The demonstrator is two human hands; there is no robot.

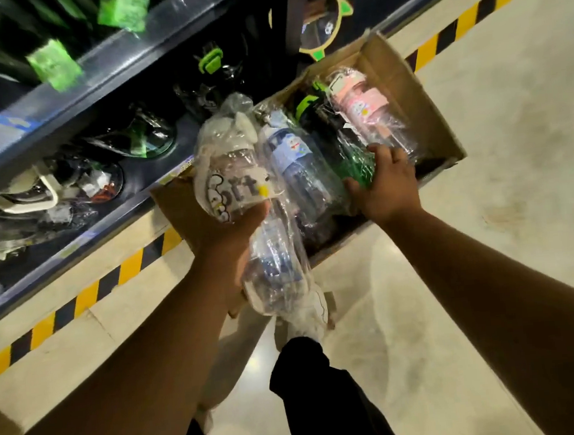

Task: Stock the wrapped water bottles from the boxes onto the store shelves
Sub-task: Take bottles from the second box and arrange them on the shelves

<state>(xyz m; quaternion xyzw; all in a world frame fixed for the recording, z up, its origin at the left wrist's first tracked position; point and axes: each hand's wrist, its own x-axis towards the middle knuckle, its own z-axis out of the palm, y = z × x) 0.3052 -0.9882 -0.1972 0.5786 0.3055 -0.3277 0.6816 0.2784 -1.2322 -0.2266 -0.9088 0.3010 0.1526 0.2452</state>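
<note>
An open cardboard box (421, 103) lies on the floor against the shelf base. Inside it lie several wrapped bottles: a pink one (366, 108), a green one (353, 164) and a dark blue one (295, 161). My left hand (232, 232) holds a clear wrapped bottle with white lettering (231, 180) from below, and a second wrapped bottle (275, 266) hangs beneath that hand. My right hand (386, 185) reaches into the box, fingers curled on the green bottle's wrapping.
Dark store shelves (102, 70) at the left carry wrapped bottles with green tags. A yellow and black hazard stripe (89, 294) runs along the shelf base. Pale tiled floor (500, 200) lies to the right. My dark trouser leg (312, 387) is below.
</note>
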